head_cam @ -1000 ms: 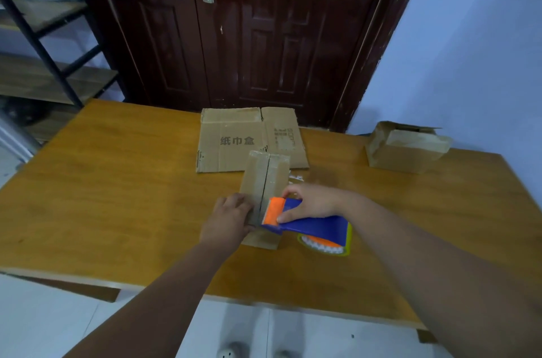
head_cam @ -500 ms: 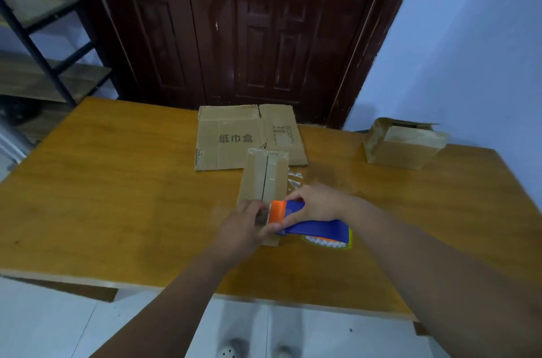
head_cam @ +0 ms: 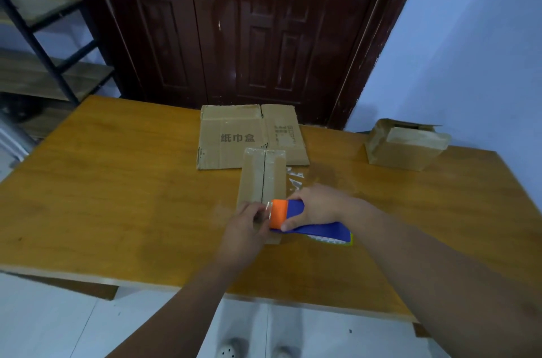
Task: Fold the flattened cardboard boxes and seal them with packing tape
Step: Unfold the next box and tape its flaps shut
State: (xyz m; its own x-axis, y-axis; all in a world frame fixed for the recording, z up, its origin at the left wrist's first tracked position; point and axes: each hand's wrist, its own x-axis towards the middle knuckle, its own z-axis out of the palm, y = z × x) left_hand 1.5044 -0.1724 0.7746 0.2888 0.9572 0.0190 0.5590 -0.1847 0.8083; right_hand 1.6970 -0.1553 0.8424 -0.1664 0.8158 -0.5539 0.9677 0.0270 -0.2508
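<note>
One box (head_cam: 261, 175) lies under the right hand (head_cam: 318, 208), dispenser (head_cam: 278, 215) in grip.

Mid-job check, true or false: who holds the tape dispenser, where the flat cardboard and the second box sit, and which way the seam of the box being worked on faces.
The right hand grips the tape dispenser. True.
The flattened cardboard lies at the near edge of the table. False: it lies at the far edge, by the door.
The box at the hands shows its centre seam on top. True.
The second folded box stands at far left. False: it stands at far right.
</note>
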